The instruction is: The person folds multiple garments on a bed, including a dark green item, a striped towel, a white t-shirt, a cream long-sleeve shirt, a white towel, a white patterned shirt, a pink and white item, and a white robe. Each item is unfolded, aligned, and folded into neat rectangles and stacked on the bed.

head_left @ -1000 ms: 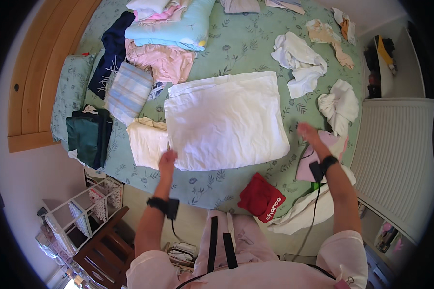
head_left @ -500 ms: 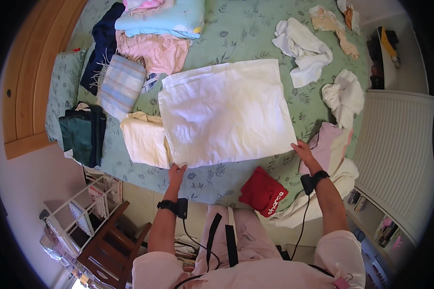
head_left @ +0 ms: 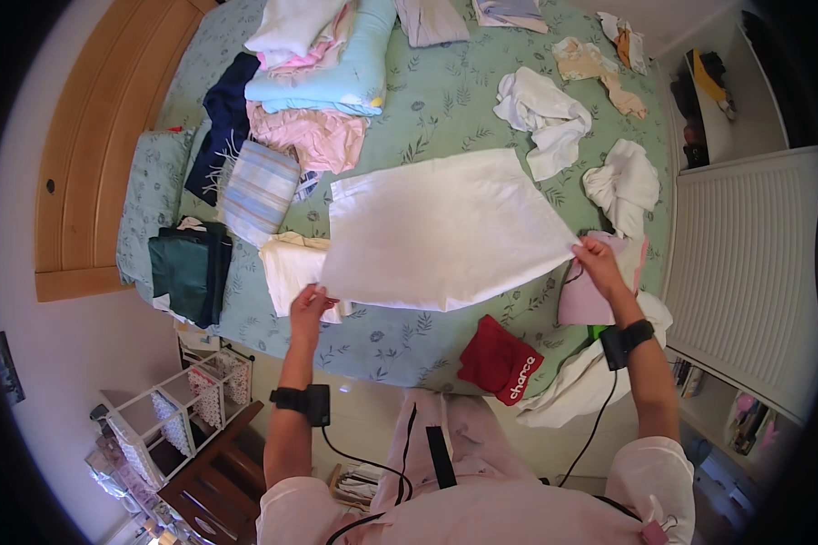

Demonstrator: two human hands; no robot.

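A white rectangular cloth (head_left: pixel 436 232), shaped like a pillowcase, stretches between my hands over the bed. My left hand (head_left: pixel 310 307) pinches its near left corner, while the near right corner is gripped by my right hand (head_left: pixel 599 263). Both near corners are lifted, and the near edge sags in the middle; the far part rests on the bed. A folded cream cloth (head_left: pixel 286 272) lies partly under its left side, close to my left hand. Beside my right hand is a pink cloth (head_left: pixel 590 298). A folded red garment (head_left: pixel 500 361) sits at the bed's near edge.
The bed (head_left: pixel 445 86) has a green leaf-patterned sheet. Folded dark green clothes (head_left: pixel 183 272), a plaid fringed scarf (head_left: pixel 256 186) and a light blue quilt (head_left: pixel 322 86) lie left. Crumpled white cloths (head_left: pixel 545 118) lie right. A white rack (head_left: pixel 177 413) stands lower left.
Both hands have raised the cloth's near corners and moved apart, the left one leftward and the right one rightward and up. The near edge has gone from flat to sagging.
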